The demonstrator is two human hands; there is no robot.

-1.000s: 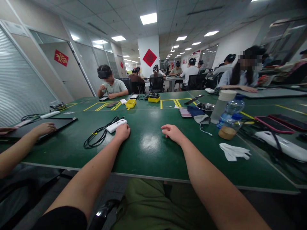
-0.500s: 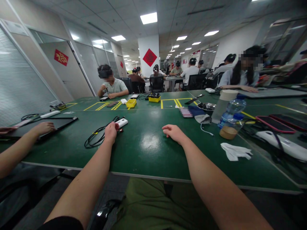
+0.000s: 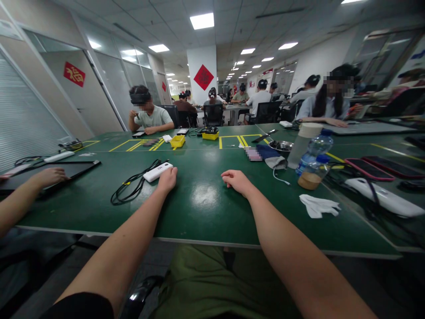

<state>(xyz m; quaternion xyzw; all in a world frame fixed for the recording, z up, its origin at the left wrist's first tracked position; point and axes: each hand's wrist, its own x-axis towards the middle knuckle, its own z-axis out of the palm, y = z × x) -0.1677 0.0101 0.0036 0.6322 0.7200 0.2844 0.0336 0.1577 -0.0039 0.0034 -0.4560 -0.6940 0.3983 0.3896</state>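
My left hand (image 3: 168, 179) rests on the green table with its fingers curled in, right beside the near end of a white power bank (image 3: 158, 172). Its palm side is turned away, so anything inside it is hidden. A looped black cable (image 3: 128, 190) lies left of the power bank, with a small yellow tag on it. My right hand (image 3: 237, 181) is a short way to the right, fingers loosely bent inward and nothing visible in them. Bare green tabletop (image 3: 202, 177) separates the two hands.
On the right are a white glove-like cloth (image 3: 318, 206), plastic bottles (image 3: 314, 177), a metal bowl (image 3: 281, 146), phones and another white power bank (image 3: 381, 197). A co-worker's hand (image 3: 53, 176) is on a dark flat panel at left. Yellow trays (image 3: 177, 141) stand farther back.
My left hand has moved right, from over the power bank to beside its end, uncovering more of it. My right hand stays nearly in place, its fingers slightly more curled. The view has shifted slightly.
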